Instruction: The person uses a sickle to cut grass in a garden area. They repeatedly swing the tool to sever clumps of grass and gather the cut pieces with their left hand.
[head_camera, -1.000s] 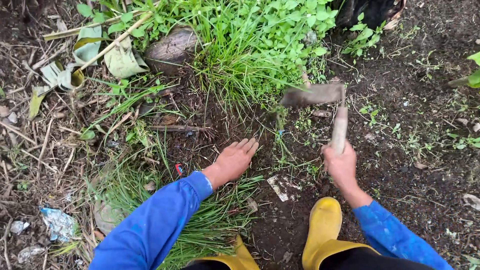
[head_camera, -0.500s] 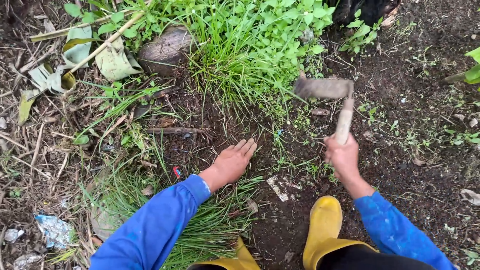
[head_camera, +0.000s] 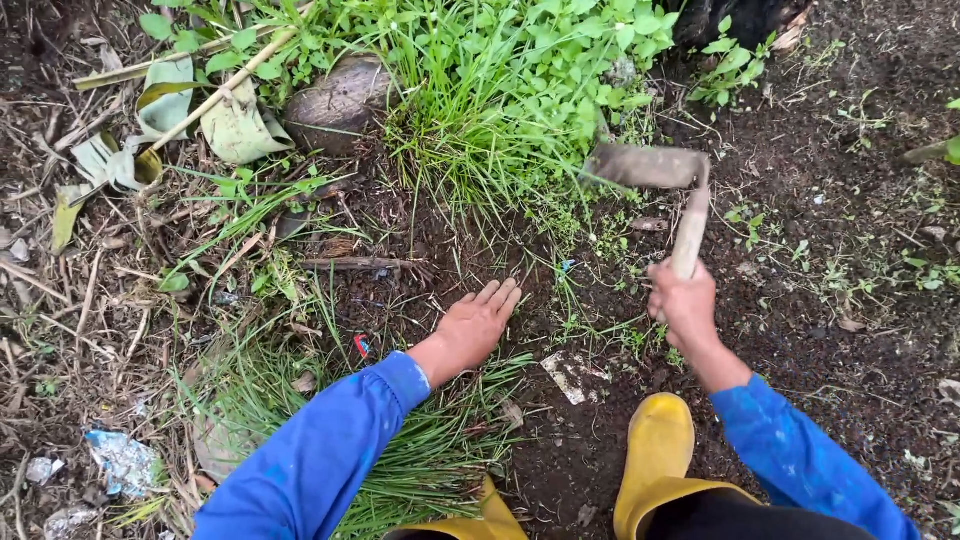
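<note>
The right hand is closed around the lower end of a pale wooden handle that carries a flat, soil-crusted metal hoe blade at its top. The handle runs nearly straight away from the person, tilted a little to the right at its far end, and the blade juts out from it to the left, so its long axis lies crosswise, pointing at the tuft of long green grass. The blade appears lifted above the ground, just right of that tuft and touching nothing that can be made out. The right wrist is bent upward, and the blue sleeve reaches in from the lower right.

The left hand lies flat and open, palm down, fingers together and pointing up and right toward the tuft's base, pressed on dark bare soil. It holds nothing. It sits nearer the tuft's roots than the blade does, below and slightly left of them, well apart from the right hand.

Cut grass blades lie under the left forearm, below the tuft. A brown round coconut husk rests just left of the tuft. A yellow rubber boot stands below the right hand.
</note>
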